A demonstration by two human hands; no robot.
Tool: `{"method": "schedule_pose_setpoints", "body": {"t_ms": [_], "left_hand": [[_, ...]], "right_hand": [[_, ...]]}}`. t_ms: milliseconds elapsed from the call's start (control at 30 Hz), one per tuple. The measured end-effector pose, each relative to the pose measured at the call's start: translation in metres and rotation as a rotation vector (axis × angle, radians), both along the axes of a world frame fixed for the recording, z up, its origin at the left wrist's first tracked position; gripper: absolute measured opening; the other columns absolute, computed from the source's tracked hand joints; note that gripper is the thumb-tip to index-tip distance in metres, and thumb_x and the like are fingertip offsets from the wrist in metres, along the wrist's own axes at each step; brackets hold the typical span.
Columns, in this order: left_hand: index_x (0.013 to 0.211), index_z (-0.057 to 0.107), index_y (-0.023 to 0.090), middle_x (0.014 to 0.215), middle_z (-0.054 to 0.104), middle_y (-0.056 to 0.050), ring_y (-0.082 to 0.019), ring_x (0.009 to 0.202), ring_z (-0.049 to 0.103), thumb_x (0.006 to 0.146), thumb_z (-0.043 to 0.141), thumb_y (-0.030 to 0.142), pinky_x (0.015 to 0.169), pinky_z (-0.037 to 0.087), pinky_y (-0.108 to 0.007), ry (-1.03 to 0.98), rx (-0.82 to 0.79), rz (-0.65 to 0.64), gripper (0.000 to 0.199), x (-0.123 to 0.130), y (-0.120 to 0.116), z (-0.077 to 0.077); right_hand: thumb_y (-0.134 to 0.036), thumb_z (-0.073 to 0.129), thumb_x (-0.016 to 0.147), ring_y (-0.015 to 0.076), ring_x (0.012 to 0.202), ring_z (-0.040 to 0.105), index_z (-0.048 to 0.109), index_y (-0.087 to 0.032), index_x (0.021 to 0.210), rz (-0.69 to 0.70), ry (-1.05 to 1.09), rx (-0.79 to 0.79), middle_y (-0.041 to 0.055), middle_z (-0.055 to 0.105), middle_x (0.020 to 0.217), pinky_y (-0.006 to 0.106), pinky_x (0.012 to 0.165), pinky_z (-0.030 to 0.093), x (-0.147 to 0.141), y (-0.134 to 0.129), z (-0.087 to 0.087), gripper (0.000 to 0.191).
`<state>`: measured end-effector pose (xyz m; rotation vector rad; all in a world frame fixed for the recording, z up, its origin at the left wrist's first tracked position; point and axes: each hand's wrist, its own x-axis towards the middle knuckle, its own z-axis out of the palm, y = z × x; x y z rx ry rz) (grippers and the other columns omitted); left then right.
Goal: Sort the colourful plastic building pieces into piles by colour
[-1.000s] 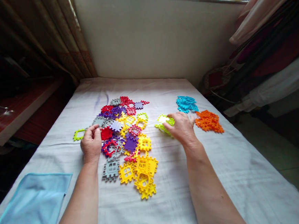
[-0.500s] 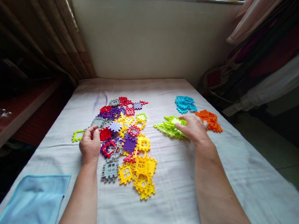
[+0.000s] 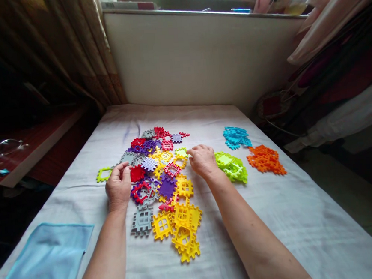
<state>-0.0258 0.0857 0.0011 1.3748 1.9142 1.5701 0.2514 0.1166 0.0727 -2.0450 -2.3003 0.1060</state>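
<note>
My right hand (image 3: 203,160) is over the right edge of a mixed heap of notched plastic building tiles. Its fingertips are at a lime-green tile (image 3: 181,152), fingers bent but not seen closed on it. My left hand (image 3: 118,188) rests at the heap's left side, beside a red tile (image 3: 137,173) and a grey tile (image 3: 128,157). Its fingers are loosely curled, with a gap to the thumb and nothing visible between them. Purple tiles (image 3: 167,187), yellow tiles (image 3: 182,215) and a grey window tile (image 3: 143,219) lie nearer me. Another lime-green frame tile (image 3: 103,174) is left of my left hand.
Separate piles of lime-green tiles (image 3: 231,167), blue tiles (image 3: 236,137) and orange tiles (image 3: 265,160) lie to the right on the white sheet (image 3: 276,227). A light-blue cloth (image 3: 44,262) is at front left. Glasses (image 3: 9,147) sit on a side shelf.
My right hand has moved left from the lime-green pile to the lime-green tile at the mixed heap. My left hand stays beside the heap. The whole view has shifted slightly.
</note>
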Motion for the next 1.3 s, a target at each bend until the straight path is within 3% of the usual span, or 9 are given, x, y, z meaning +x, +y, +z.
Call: {"method": "schedule_pose_setpoints", "body": {"t_ms": [333, 533, 867, 967, 1167, 1300], "left_hand": [[0.108, 0.068, 0.019, 0.091, 0.075, -0.006, -0.018, 0.081, 0.070, 0.085, 0.055, 0.044, 0.083, 0.057, -0.034, 0.004, -0.016, 0.011, 0.036, 0.001, 0.000, -0.001], [0.107, 0.068, 0.019, 0.091, 0.075, -0.006, -0.019, 0.084, 0.071, 0.085, 0.054, 0.044, 0.084, 0.057, -0.035, -0.010, -0.001, -0.001, 0.036, 0.001, 0.000, -0.002], [0.107, 0.068, 0.019, 0.090, 0.075, -0.006, -0.019, 0.081, 0.070, 0.084, 0.054, 0.045, 0.083, 0.057, -0.035, -0.014, -0.002, 0.000, 0.037, 0.000, 0.001, -0.002], [0.107, 0.067, 0.018, 0.090, 0.075, -0.007, -0.019, 0.081, 0.070, 0.084, 0.054, 0.044, 0.084, 0.057, -0.035, -0.013, 0.000, 0.001, 0.037, 0.000, 0.002, -0.002], [0.107, 0.067, 0.018, 0.089, 0.075, -0.006, -0.018, 0.081, 0.070, 0.083, 0.052, 0.044, 0.084, 0.056, -0.034, -0.016, 0.009, -0.005, 0.039, 0.001, 0.001, -0.001], [0.105, 0.068, 0.017, 0.089, 0.075, -0.006, -0.018, 0.080, 0.070, 0.082, 0.053, 0.046, 0.082, 0.057, -0.033, -0.035, -0.003, -0.001, 0.040, 0.003, 0.001, 0.002]], "right_hand": [[-0.017, 0.050, 0.089, 0.0279, 0.119, 0.052, 0.075, -0.021, 0.104, 0.018, -0.040, -0.004, 0.0134, 0.070, 0.120, 0.044, 0.095, 0.036, -0.008, 0.004, -0.005, 0.029], [-0.022, 0.053, 0.086, 0.0300, 0.135, 0.042, 0.075, -0.020, 0.101, -0.048, 0.033, 0.123, 0.0118, 0.061, 0.139, 0.046, 0.105, 0.032, -0.003, -0.008, -0.012, 0.026], [-0.021, 0.057, 0.082, 0.0328, 0.130, 0.048, 0.074, -0.019, 0.086, -0.217, 0.039, 0.342, 0.0122, 0.067, 0.129, 0.049, 0.105, 0.034, 0.054, -0.038, -0.005, 0.018], [-0.021, 0.058, 0.082, 0.0320, 0.131, 0.048, 0.072, -0.019, 0.083, -0.145, 0.072, 0.372, 0.0125, 0.068, 0.128, 0.049, 0.108, 0.031, 0.060, -0.044, -0.004, 0.015], [-0.028, 0.054, 0.089, 0.0253, 0.126, 0.054, 0.070, -0.023, 0.087, 0.117, 0.305, 0.556, 0.0080, 0.070, 0.124, 0.041, 0.107, 0.035, 0.040, -0.043, -0.005, 0.016], [-0.027, 0.058, 0.085, 0.0273, 0.120, 0.057, 0.069, -0.023, 0.080, 0.042, 0.314, 0.617, 0.0084, 0.072, 0.117, 0.043, 0.103, 0.037, 0.048, -0.039, -0.016, 0.013]]}}
